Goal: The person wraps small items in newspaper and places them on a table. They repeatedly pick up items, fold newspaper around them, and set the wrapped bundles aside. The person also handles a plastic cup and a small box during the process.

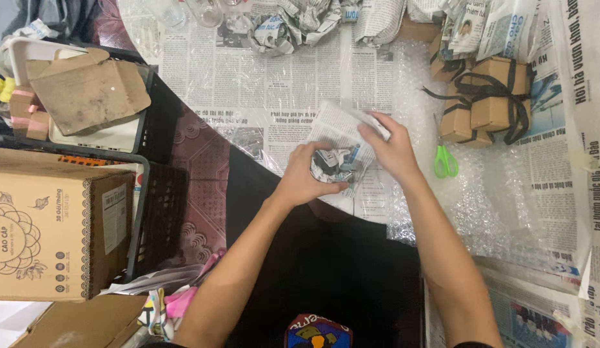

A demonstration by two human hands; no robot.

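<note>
A: So what's under the fingers?
B: Newspaper-covered surface (280,84). Left hand (306,180) clenched around a newspaper-wrapped bundle (333,166); right hand (391,149) pinching the loose sheet (342,125) just above it.
A: Anything nearby?
B: Green scissors (445,161) right of the right fingers.

Black-and-white printed newspaper (280,77) covers the tabletop (558,212), overlaid with clear, dotted bubble wrap (480,187). Bright green scissor handles (445,162) lie near brown cardboard boxes (490,100) bound with black ribbon. A tan carton (51,232) bears dark line drawings; the floor tiles (200,167) show maroon patterning.
</note>
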